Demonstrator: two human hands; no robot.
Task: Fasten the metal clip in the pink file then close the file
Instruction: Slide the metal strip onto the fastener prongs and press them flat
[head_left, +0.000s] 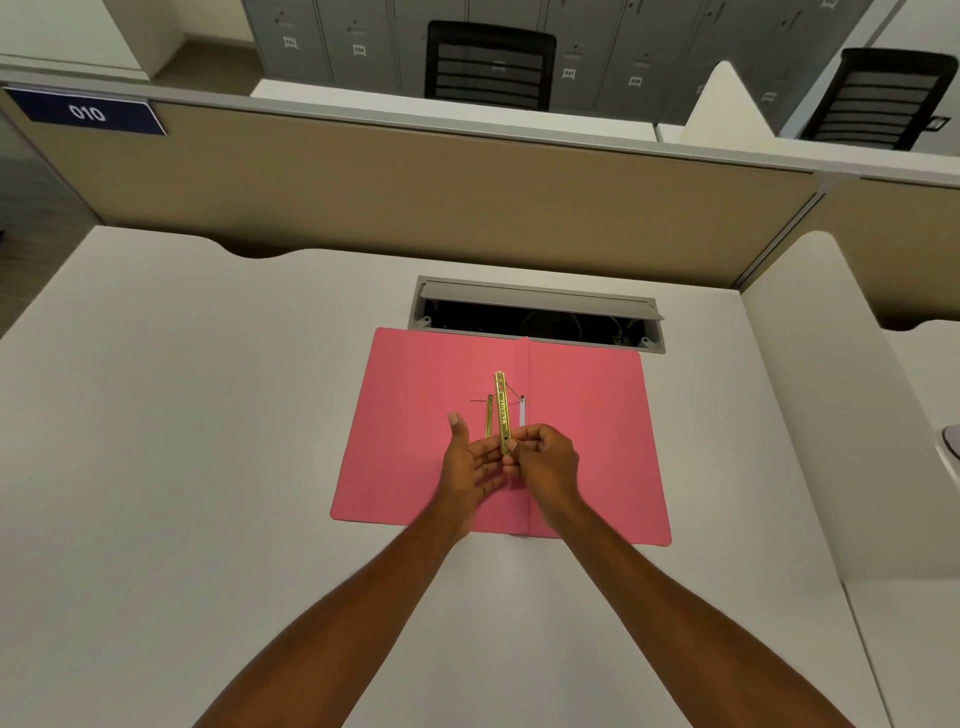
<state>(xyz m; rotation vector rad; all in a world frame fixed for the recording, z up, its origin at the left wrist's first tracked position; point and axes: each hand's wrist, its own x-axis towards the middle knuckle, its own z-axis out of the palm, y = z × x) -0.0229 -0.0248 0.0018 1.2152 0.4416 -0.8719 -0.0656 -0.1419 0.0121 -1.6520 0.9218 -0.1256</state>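
Observation:
The pink file (415, 415) lies open and flat on the white desk, its fold running down the middle. Over the fold stands the gold metal clip bar (502, 410), tilted up, with its near end pinched between the fingertips of my right hand (543, 457). A thinner gold prong (489, 418) stands upright just left of the bar, and a white prong (522, 413) shows at the fold. My left hand (470, 460) is beside them, palm up, fingers apart, touching the base of the gold prong.
An open cable tray (535, 317) with a raised grey lid is sunk into the desk just behind the file. A beige partition (415, 197) closes the back, a white divider (831, 415) the right side. Black chairs and grey lockers stand beyond.

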